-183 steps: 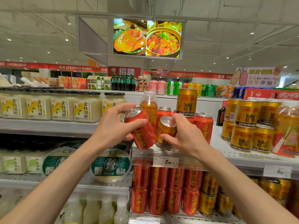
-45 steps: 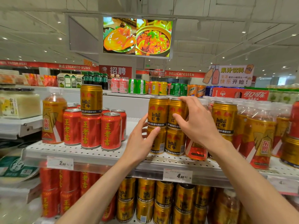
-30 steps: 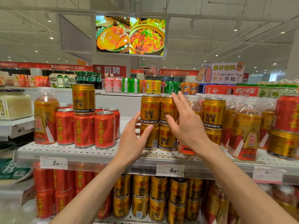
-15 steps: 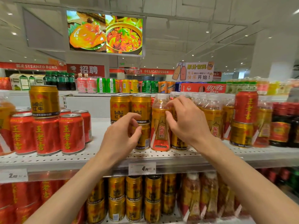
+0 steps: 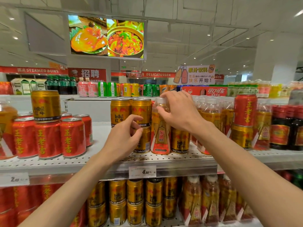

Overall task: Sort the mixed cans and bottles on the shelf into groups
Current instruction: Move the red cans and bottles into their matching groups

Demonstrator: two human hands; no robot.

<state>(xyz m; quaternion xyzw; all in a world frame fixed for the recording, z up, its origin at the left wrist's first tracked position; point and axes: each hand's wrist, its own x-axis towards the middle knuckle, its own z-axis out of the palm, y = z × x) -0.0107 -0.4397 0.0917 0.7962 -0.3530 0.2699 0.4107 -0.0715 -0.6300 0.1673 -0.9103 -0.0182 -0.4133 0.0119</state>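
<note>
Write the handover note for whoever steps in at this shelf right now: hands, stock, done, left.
Right hand: fingers closed round the neck of an orange bottle standing among the gold cans.
Left hand: curled, empty, in front of the lower gold cans.
Done: red cans grouped at left; bottles massed to the right.
Left: move that bottle to the other bottles; a stray gold can sits on the red cans; a red can sits on a gold can at right.
</note>
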